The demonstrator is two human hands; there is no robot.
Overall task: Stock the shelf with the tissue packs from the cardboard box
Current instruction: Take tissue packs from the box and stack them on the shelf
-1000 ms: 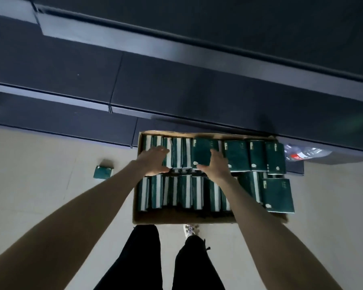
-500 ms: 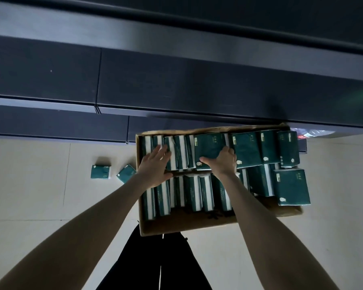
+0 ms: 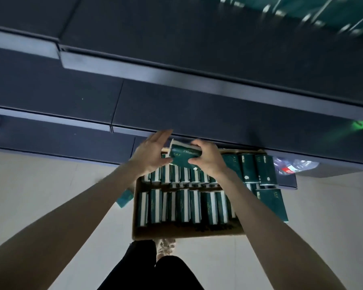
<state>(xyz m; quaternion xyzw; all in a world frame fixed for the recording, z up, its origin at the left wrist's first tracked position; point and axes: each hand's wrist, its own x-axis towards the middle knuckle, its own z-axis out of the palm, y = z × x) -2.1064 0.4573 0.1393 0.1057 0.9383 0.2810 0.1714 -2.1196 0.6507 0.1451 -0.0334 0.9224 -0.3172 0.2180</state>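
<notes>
The right hand grips one tissue pack, fingers curled over its far edge and thumb under its near side. The pack is held above the far-left part of the cardboard box, tilted, with its printed green face toward the camera. The left hand is beside the pack's left end, fingers straight and spread, palm facing the pack. Whether it touches the pack cannot be told.

The box sits on the pale floor against the base of the dark shelf. Inside it, two rows of packs stand on edge. Further flat packs lie along the right side of the box, face up.

One loose pack lies on the floor just beside the box's left wall. A plastic bottle lies to the right of the box, under the shelf. Blurred green packs occupy an upper shelf level at top right. The person's black trousers and one shoe show below the box.
</notes>
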